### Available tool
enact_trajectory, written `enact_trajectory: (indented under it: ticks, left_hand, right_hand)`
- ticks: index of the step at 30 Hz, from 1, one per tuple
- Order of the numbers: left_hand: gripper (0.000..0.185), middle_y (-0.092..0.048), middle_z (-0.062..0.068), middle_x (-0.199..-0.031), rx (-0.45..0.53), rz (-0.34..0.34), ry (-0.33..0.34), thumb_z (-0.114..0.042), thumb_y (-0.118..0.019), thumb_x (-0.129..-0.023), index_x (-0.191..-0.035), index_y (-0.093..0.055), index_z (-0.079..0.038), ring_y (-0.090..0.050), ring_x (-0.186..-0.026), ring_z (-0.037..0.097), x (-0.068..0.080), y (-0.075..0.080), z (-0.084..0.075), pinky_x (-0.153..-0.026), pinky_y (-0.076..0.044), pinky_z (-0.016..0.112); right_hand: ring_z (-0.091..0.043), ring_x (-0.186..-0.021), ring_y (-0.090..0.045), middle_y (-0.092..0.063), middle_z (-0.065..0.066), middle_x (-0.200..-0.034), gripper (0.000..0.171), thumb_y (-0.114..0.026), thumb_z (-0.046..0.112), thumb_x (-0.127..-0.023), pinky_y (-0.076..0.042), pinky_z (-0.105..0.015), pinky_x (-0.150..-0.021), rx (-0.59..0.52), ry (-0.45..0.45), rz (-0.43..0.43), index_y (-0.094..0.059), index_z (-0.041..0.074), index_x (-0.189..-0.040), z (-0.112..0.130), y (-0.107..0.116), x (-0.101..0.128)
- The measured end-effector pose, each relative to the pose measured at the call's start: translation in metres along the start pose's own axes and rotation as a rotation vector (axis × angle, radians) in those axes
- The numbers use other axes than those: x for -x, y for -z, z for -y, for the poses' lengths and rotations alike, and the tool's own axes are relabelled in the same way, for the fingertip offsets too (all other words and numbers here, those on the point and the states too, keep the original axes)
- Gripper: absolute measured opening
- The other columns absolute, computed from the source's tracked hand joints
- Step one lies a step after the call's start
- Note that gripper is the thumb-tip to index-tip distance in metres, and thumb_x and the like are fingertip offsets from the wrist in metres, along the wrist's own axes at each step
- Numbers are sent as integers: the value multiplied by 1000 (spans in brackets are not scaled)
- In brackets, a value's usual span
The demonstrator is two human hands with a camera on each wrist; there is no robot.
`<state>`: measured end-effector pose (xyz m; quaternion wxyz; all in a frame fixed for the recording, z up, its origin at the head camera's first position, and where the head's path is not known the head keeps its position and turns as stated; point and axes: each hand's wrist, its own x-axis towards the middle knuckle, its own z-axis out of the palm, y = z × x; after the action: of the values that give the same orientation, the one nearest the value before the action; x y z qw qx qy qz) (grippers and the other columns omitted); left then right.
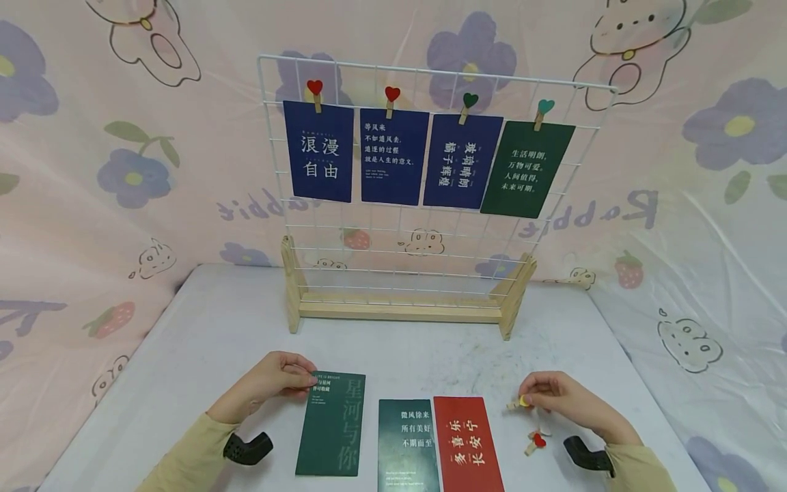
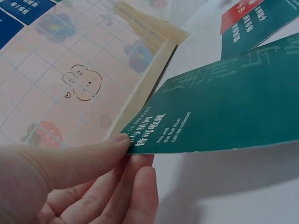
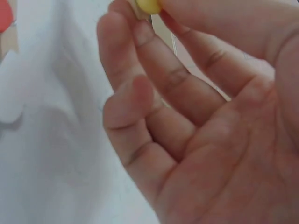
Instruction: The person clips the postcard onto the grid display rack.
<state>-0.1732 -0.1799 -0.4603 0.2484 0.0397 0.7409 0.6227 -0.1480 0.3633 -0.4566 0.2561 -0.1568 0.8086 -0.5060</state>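
My left hand (image 1: pixel 289 378) pinches the top left corner of a dark green card (image 1: pixel 333 424) and lifts that corner off the white table (image 1: pixel 203 342); in the left wrist view the thumb lies on the dark green card (image 2: pixel 219 107). My right hand (image 1: pixel 544 393) pinches a small wooden clothespin with a yellow heart (image 1: pixel 520 402), seen in the right wrist view as a yellow heart (image 3: pixel 148 5) between the fingertips. A second green card (image 1: pixel 407 444) and a red card (image 1: pixel 467 444) lie flat between the hands.
A white wire grid (image 1: pixel 430 184) on a wooden stand (image 1: pixel 399 307) rises at the table's back, with four cards clipped along its top by heart clothespins. A red-heart clothespin (image 1: pixel 535 442) lies by my right hand. Patterned cloth hangs behind.
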Motion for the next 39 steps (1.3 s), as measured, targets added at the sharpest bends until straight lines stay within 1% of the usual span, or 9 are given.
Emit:
enact_trajectory:
  ticks: [6,13,16,20,25,29,32,36,39]
  left_hand:
    - [31,-70,11,-89,27,-6,9,-7,-71,-86,-109,-58,10,-66,-75,16,-1,0,0,-69,-57,30]
    - [35,-70,12,-91,57,-14,11,-10,-72,-86,-111,-57,10,-65,-75,15,-1,0,0,-69,-57,29]
    - [35,-70,12,-92,72,-13,5,-10,-71,-87,-112,-57,10,-65,-76,15,-1,1,0,-70,-57,29]
    - [35,-70,12,-94,85,-11,-12,-12,-70,-88,-113,-57,10,-65,-78,16,-1,3,-3,-71,-57,29]
    - [36,-70,11,-94,93,-31,-28,-16,-71,-87,-111,-57,7,-65,-80,17,-2,4,-2,-73,-56,30]
    - [35,-70,10,-93,99,-52,-34,-17,-72,-87,-108,-56,5,-65,-81,18,-4,3,-2,-75,-56,31]
    - [32,-70,9,-93,110,-62,-45,-16,-71,-88,-107,-57,4,-65,-80,17,-4,2,-5,-76,-56,31]
    - [28,-69,7,-93,117,-82,-75,-14,-69,-89,-107,-57,4,-64,-80,16,-3,3,-11,-77,-56,30]
    - [27,-68,7,-93,121,-108,-103,-13,-68,-90,-107,-57,5,-65,-82,15,-2,4,-15,-78,-56,30]
  right_hand:
    - [-24,-71,-53,-63,-19,-95,24,-56,15,-97,-44,-32,-55,24,-3,-29,-59,-6,-108,4,1,-4]
    - [-31,-85,-60,-64,-17,-100,26,-56,17,-98,-47,-31,-62,76,4,-69,-60,-4,-112,7,2,-9]
    - [-32,-87,-60,-63,-16,-100,27,-56,19,-98,-47,-32,-62,102,8,-92,-61,-3,-113,9,2,-12]
    - [-31,-87,-60,-63,-17,-102,30,-57,20,-98,-47,-33,-61,113,25,-116,-61,-3,-116,13,1,-16]
    - [-26,-88,-62,-62,-24,-111,35,-58,20,-97,-49,-33,-63,109,46,-145,-58,-4,-123,15,2,-22]
    - [-22,-93,-63,-63,-22,-116,38,-60,23,-96,-53,-35,-74,136,45,-178,-59,-4,-123,19,2,-27]
    - [-19,-97,-63,-64,-20,-116,39,-62,26,-95,-53,-39,-82,159,45,-205,-62,-4,-120,25,2,-32]
    - [-18,-98,-64,-64,-21,-115,37,-62,24,-95,-54,-39,-81,176,75,-214,-63,-4,-119,33,2,-38]
    - [-22,-96,-64,-64,-21,-112,35,-61,23,-95,-54,-38,-80,188,105,-217,-63,-4,-117,38,2,-44]
